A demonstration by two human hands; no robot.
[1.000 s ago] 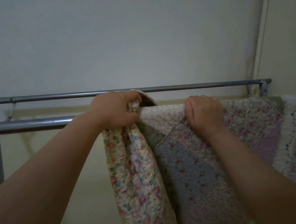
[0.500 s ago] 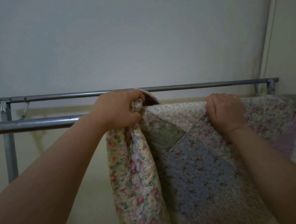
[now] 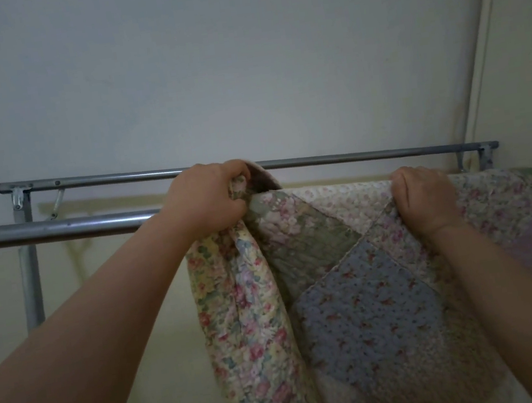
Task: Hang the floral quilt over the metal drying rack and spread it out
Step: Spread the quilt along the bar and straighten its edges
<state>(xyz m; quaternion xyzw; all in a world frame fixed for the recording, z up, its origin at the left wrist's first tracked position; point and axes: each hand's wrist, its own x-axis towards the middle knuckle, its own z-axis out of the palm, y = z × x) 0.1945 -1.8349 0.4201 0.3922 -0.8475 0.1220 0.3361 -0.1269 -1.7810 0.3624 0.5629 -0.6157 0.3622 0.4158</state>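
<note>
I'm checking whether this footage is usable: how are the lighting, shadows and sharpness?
Head view: dim, flat light with no glare; the metal drying rack casts a soft shadow on the wall; the floral patchwork quilt and both hands, left and right, look slightly soft; wide-angle tilt skews the wall corner.

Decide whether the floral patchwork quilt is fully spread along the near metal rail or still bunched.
Still bunched at its left end: the left hand grips gathered folds of the floral patchwork quilt, leaving the near metal rail bare.
</note>
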